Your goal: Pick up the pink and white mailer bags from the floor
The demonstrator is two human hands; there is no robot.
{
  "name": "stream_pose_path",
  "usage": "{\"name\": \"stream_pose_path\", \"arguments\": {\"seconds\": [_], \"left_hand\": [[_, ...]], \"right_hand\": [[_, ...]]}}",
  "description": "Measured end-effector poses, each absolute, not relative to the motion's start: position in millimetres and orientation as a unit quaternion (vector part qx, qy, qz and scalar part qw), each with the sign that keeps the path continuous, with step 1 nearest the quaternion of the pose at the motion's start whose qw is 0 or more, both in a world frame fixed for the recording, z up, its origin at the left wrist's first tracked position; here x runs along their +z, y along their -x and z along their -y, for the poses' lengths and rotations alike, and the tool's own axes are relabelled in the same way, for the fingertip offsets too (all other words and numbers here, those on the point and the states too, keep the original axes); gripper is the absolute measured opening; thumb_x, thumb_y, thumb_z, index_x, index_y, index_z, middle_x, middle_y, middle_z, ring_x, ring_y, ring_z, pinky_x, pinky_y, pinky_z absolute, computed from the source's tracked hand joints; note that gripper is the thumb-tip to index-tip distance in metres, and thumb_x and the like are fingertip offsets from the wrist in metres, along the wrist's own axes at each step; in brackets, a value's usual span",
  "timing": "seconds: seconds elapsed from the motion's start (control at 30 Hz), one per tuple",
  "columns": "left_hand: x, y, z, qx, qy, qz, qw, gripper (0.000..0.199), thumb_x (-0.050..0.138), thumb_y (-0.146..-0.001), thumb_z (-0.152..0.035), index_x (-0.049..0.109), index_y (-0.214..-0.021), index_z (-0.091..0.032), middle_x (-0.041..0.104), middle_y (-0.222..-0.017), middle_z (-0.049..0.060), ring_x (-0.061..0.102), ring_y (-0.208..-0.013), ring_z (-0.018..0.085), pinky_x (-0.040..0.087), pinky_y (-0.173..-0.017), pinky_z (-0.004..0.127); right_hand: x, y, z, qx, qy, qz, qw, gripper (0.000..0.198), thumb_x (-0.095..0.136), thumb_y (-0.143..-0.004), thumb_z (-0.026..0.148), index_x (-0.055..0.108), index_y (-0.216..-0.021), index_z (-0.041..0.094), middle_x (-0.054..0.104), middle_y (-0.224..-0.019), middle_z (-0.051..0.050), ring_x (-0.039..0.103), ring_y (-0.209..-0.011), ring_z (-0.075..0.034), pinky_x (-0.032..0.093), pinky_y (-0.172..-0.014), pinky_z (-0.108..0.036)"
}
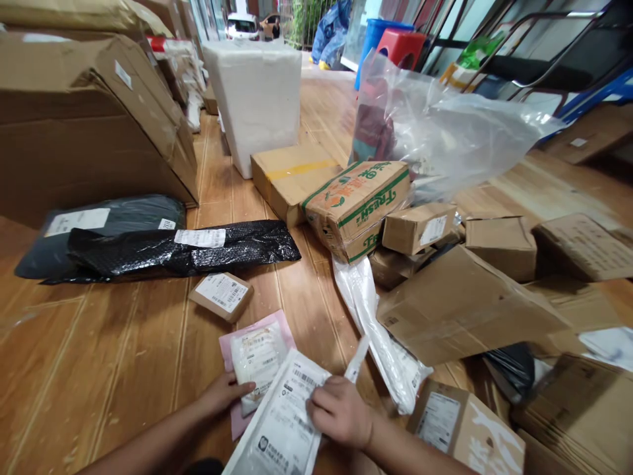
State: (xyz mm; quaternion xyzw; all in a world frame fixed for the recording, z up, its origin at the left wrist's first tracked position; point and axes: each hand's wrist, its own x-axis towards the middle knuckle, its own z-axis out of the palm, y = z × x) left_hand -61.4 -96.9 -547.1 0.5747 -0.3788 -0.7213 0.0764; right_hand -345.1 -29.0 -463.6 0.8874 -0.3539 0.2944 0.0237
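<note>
On the wooden floor [99,369] near me lies a white mailer bag [277,429] with a barcode label. My right hand [341,410] rests on its upper edge, fingers curled over it. My left hand [225,392] touches the lower edge of a pink mailer [254,356] with a white label, which lies partly under the white bag. A small brown box [221,295] with a label sits just beyond the pink mailer.
Black bags [182,251] lie to the left before a big carton [89,119]. A "Fresh" fruit box [356,204], several brown boxes [420,227], flat cardboard [465,307] and a long white bag [380,336] crowd the right. A foam box [257,99] stands behind.
</note>
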Motion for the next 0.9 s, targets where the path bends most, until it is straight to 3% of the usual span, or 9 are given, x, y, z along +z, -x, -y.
{"name": "stream_pose_path", "arguments": {"seconds": [0.1,0.17,0.23,0.3,0.4,0.53,0.73,0.83,0.9], "left_hand": [[-526,56,114,-0.694,-0.581,0.425,-0.014,0.058,0.079,-0.051,-0.070,0.062,-0.041,-0.015,0.062,-0.050,0.011,0.060,-0.054,0.025,0.050,-0.061,0.034],[-503,60,116,-0.722,-0.558,0.404,-0.070,0.067,0.062,-0.066,-0.078,0.069,-0.051,-0.013,0.064,-0.054,0.012,0.058,-0.051,0.020,0.045,-0.051,0.029],[-481,70,109,-0.811,-0.476,0.332,-0.075,0.064,0.063,-0.070,-0.074,0.076,-0.089,-0.014,0.074,-0.083,0.013,0.066,-0.069,0.022,0.049,-0.058,0.027],[-468,84,97,-0.875,-0.404,0.264,-0.021,0.063,0.081,-0.062,-0.057,0.070,-0.110,-0.017,0.073,-0.104,0.012,0.069,-0.090,0.024,0.052,-0.075,0.029],[-473,103,86,-0.833,-0.481,0.243,0.126,0.075,0.089,-0.046,-0.052,0.065,-0.106,-0.013,0.073,-0.105,0.015,0.069,-0.096,0.029,0.052,-0.087,0.036],[-507,103,98,-0.677,-0.637,0.298,0.216,0.074,0.082,-0.036,-0.060,0.065,-0.092,-0.015,0.072,-0.106,0.019,0.066,-0.102,0.038,0.051,-0.094,0.046],[-535,92,105,-0.576,-0.685,0.394,0.210,0.057,0.069,-0.046,-0.056,0.066,-0.085,-0.014,0.072,-0.102,0.023,0.065,-0.101,0.043,0.047,-0.094,0.053],[-538,90,100,-0.570,-0.669,0.428,0.213,0.056,0.063,-0.053,-0.057,0.066,-0.089,-0.014,0.073,-0.101,0.020,0.066,-0.097,0.040,0.050,-0.089,0.049],[-540,87,98,-0.569,-0.661,0.443,0.207,0.055,0.061,-0.057,-0.057,0.067,-0.090,-0.014,0.073,-0.101,0.019,0.067,-0.096,0.039,0.050,-0.088,0.048]], "right_hand": [[-477,336,45,0.310,-0.904,0.293,0.028,0.030,0.041,-0.090,0.012,0.047,-0.062,0.020,0.045,-0.055,0.004,0.035,-0.047,-0.010,0.023,-0.049,-0.029],[-485,333,52,0.317,-0.902,0.292,0.031,0.030,0.041,-0.090,0.012,0.046,-0.062,0.020,0.045,-0.055,0.004,0.035,-0.048,-0.010,0.024,-0.049,-0.029],[-492,331,57,0.291,-0.905,0.310,0.038,0.027,0.041,-0.091,0.013,0.049,-0.066,0.020,0.047,-0.057,0.004,0.037,-0.048,-0.011,0.023,-0.050,-0.030],[-496,329,60,0.212,-0.910,0.357,0.009,0.019,0.044,-0.090,0.015,0.052,-0.074,0.020,0.054,-0.065,0.002,0.042,-0.051,-0.012,0.023,-0.050,-0.031],[-497,327,63,0.129,-0.826,0.526,-0.159,0.003,0.053,-0.084,0.018,0.054,-0.086,0.020,0.064,-0.080,-0.001,0.055,-0.061,-0.014,0.030,-0.054,-0.029],[-500,331,68,0.190,-0.528,0.753,-0.345,0.020,0.051,-0.085,0.034,0.046,-0.072,0.021,0.056,-0.063,0.001,0.055,-0.061,-0.016,0.036,-0.059,-0.027],[-509,347,91,0.175,-0.451,0.804,-0.347,0.041,0.035,-0.090,0.045,0.035,-0.056,0.023,0.048,-0.053,-0.001,0.051,-0.055,-0.017,0.031,-0.055,-0.028],[-498,358,100,0.157,-0.513,0.766,-0.355,0.044,0.040,-0.091,0.048,0.049,-0.059,0.020,0.056,-0.060,-0.003,0.054,-0.061,-0.018,0.032,-0.058,-0.029],[-490,363,99,0.087,-0.615,0.696,-0.359,0.030,0.063,-0.078,0.047,0.063,-0.074,0.017,0.066,-0.081,-0.007,0.061,-0.078,-0.023,0.041,-0.068,-0.031]]}}
